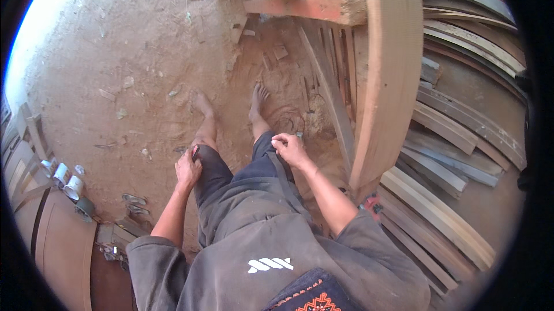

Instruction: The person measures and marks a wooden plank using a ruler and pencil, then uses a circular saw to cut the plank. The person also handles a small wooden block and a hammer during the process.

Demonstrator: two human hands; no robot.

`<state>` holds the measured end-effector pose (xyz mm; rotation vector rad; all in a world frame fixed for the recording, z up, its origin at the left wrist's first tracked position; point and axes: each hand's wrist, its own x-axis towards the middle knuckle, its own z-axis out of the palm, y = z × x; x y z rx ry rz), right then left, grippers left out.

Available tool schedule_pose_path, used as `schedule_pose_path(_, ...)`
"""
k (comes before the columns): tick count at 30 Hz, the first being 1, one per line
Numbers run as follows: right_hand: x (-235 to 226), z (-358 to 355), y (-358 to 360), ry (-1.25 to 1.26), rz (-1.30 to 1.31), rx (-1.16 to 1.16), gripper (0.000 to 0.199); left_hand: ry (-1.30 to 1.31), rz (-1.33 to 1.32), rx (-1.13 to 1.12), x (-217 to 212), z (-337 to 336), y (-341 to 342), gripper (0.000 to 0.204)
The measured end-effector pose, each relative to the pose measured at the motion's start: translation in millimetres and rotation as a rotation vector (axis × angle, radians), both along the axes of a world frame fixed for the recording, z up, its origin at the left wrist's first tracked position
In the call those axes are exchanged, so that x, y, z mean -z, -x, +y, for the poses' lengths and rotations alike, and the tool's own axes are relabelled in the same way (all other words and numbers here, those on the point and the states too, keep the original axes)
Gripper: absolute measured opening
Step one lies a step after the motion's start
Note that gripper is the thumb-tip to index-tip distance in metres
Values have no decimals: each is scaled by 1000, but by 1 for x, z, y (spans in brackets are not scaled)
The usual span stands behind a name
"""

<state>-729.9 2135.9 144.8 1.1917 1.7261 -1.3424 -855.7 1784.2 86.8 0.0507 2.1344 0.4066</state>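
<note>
My left hand flat on dark grey shorts at knee; right hand pinching shorts hem. Long curved wooden plank leans beside right knee; bump could topple it onto bare feet

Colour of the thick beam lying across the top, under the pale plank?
Faded orange-red painted wooden beam, clearest in the head view.

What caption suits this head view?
Barefoot person on a dirt floor, left hand and right hand on knees, beside curved wooden planks.
</note>
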Motion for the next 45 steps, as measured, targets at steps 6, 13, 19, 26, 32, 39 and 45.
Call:
schedule_pose_path(6, 103, 42, -38, 48, -124, 37, 26, 125, 197, 1, 31, 29, -52, 34)
schedule_pose_path(13, 252, 159, -100, -160, -262, -79, 25, 81, 530, -11, 42, 39, -90, 20)
schedule_pose_path(19, 358, 257, -88, -392, -195, -117, 36, 98, 548, -100, 43, 40, -105, 19)
schedule_pose_path(26, 446, 262, -82, -676, -287, -602, 65, 150, 515, -240, 39, 10, -129, 14)
schedule_pose_path(32, 486, 225, -124, -688, -453, -884, 76, 126, 657, -233, 46, 4, -133, 15)
schedule_pose_path(39, 416, 224, -137, -690, -177, -474, 68, 48, 712, -199, 52, 20, -115, 32)
schedule_pose_path(45, 393, 224, -222, -638, -553, -237, 72, 51, 658, -222, 51, 20, -115, 33)
